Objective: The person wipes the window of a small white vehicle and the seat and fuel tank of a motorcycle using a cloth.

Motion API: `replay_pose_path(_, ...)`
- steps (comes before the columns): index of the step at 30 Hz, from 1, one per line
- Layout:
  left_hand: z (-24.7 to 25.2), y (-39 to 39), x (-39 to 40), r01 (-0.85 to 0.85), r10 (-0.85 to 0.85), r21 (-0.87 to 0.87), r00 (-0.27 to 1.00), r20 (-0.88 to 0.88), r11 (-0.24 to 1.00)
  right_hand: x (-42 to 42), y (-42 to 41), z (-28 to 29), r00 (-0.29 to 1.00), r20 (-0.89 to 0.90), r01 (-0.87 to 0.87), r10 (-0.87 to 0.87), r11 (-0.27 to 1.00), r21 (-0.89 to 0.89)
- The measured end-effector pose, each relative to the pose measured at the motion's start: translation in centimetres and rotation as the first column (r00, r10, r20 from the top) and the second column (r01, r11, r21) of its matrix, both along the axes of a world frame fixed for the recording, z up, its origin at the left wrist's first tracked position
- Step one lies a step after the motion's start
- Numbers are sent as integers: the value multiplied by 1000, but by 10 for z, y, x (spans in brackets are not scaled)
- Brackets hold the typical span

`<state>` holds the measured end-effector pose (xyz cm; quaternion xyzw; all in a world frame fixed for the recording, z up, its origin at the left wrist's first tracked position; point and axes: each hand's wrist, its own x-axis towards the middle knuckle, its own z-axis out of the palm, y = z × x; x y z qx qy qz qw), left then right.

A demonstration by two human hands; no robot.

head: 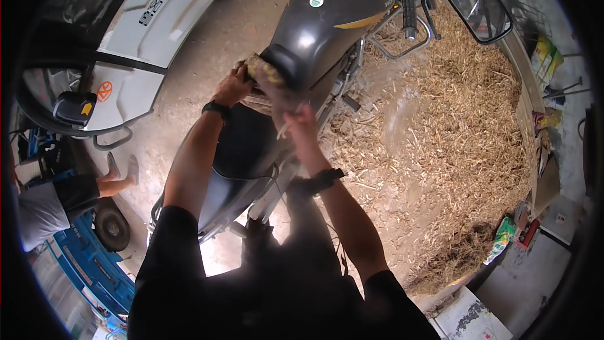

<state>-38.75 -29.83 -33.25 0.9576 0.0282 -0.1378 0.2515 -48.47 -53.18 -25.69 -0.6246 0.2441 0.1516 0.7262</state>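
A motorcycle with a dark fuel tank (314, 23) stands before me. Its black seat (247, 139) lies below the tank, with a gap between them. At the left rim of this gap is my left hand (234, 86), fingers bent beside a brown and yellow cloth-like piece (268, 73). That piece stretches from the rear of the tank down toward my right hand (302, 125). My right hand is blurred, its fingers close to the piece's lower end and a pale strip. Whether either hand grips the piece is unclear.
Chopped straw (462, 127) covers the floor at right. A white vehicle door panel (155, 14) is at upper left. Another person (71, 198) is at far left, near a blue vehicle body (89, 259) and a tyre (112, 226). The handlebar mirror (479, 12) juts out at upper right.
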Motion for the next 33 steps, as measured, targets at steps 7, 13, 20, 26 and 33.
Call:
replay_pose_path(7, 16, 96, -83, -14, 19, 29, 986, -166, 999, -101, 108, -27, 950, 203, -213, 236, 968, -129)
replay_pose_path(13, 60, 130, -166, 293, -298, -59, 950, -92, 954, -170, 150, -38, 941, 237, -262, 243, 964, 53)
replay_pose_path(20, 140, 119, -289, 135, -120, 208, 989, -80, 969, -235, 127, -16, 828, 128, -529, 546, 836, -142)
replay_pose_path(26, 130, 91, -337, 209, -221, 360, 975, -7, 909, -250, 74, -40, 836, 147, -441, 528, 807, -394)
replay_pose_path(33, 138, -7, -289, 172, -195, 326, 980, 38, 929, -194, 31, -63, 996, 68, -30, 54, 950, -312)
